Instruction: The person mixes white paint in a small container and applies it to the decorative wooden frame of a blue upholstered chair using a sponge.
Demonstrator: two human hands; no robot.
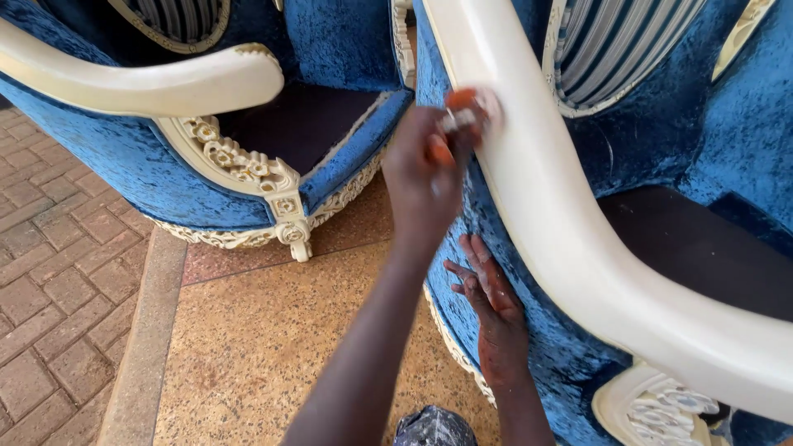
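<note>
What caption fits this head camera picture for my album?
Left hand rubs an orange pad on a cream armrest; right hand rests on blue velvet.

The left hand [429, 169] is reaching up and forward, fingers [462, 111] curling closed (blurred), while the right hand [494, 310] is lying flat, fingers spread, its forearm angling down.
</note>
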